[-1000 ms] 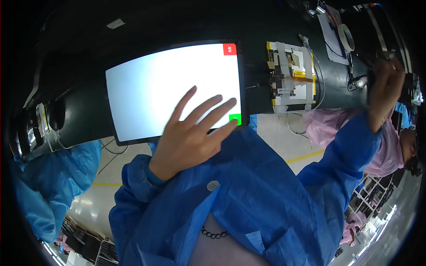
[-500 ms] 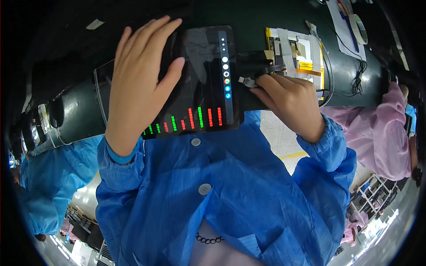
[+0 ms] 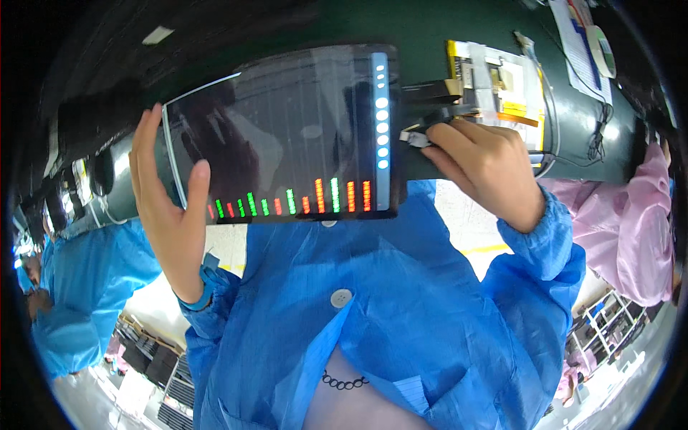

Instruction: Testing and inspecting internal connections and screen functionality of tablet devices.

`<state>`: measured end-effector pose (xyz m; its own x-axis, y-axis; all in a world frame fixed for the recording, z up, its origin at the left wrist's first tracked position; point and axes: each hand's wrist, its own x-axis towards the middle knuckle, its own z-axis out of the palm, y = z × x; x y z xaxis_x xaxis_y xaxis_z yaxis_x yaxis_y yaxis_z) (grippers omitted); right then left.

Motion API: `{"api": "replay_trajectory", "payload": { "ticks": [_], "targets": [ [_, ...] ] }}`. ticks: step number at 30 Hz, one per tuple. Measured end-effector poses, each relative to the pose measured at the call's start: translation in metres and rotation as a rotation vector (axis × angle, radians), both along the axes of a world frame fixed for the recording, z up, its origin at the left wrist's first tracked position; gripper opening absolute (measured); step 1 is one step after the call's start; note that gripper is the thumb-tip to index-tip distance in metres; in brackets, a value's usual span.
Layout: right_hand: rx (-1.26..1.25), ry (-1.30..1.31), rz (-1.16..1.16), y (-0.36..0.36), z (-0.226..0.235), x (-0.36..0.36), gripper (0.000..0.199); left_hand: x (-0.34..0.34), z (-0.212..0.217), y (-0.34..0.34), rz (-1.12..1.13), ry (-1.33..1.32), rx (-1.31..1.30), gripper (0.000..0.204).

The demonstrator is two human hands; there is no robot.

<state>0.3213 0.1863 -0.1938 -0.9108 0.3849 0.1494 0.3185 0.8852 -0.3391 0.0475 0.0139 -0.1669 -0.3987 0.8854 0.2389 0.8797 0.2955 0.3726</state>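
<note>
Nearest the camera, a blue cleanroom smock with round white buttons [image 3: 341, 297] fills the lower half of the view, its two sleeves rising toward the hands. Just above it the left hand [image 3: 170, 215] stands upright with the fingers straight and together, the palm pressed flat along the left edge of a thin, dark rectangular display panel [image 3: 287, 136] — thumb lying on the front glass, not curled into a grip. On that glass a row of green, orange and red bars glows along the bottom and a column of white dots on a blue strip runs down the right side. At the panel's right edge the right hand [image 3: 487, 168] is curled nearly closed, fingertips pinching a small white connector on a flat black cable [image 3: 423, 132]. Beyond the panel lies a dark green work surface [image 3: 459, 29], carrying a yellow-taped circuit fixture [image 3: 502, 79] and white printed sheets [image 3: 580, 43]. Farther right, another person's pink sleeve [image 3: 638, 215] shows.
</note>
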Motion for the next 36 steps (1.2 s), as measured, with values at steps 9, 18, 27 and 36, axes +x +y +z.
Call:
{"api": "replay_trajectory", "payload": {
  "ticks": [9, 18, 27, 36],
  "targets": [
    [-0.034, -0.029, -0.027, -0.003, 0.003, -0.003, 0.014, -0.01, -0.019, -0.05, 0.214, -0.056, 0.054, 0.057],
    [-0.075, -0.06, -0.08, -0.006, 0.006, -0.005, 0.013, -0.002, -0.03, -0.058, 0.169, -0.377, 0.111, 0.069],
    [-0.104, -0.147, -0.121, -0.007, 0.013, -0.006, 0.012, 0.005, -0.025, -0.053, 0.039, -0.519, 0.131, 0.084],
    [-0.092, -0.139, -0.096, -0.007, 0.015, -0.008, 0.013, 0.011, -0.025, -0.048, 0.136, -0.422, 0.093, 0.101]
  ]
}}
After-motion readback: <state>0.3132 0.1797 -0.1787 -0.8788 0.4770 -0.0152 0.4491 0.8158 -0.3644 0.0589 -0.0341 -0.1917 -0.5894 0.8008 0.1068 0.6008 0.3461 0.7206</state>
